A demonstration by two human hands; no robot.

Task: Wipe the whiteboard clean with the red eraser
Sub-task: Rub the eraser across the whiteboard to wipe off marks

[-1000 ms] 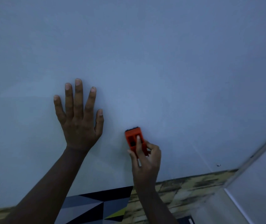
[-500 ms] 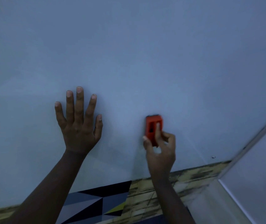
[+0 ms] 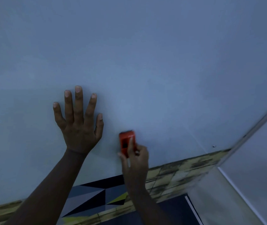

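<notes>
Blue-grey whiteboard (image 3: 145,62) fills the view. Left hand (image 3: 79,127) presses flat on it, fingers spread. Just right of that hand, right hand (image 3: 135,159) pinches the red eraser (image 3: 127,141) against the board, mid-wipe. No marks show; next, rub onward. Eraser sits closer to the left hand than half a second ago.

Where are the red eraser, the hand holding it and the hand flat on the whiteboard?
red eraser (image 3: 127,140), head view, on its red plastic back.
right hand (image 3: 136,161), head view, on the back of the hand.
left hand (image 3: 78,129), head view, on the back of the hand.
</notes>
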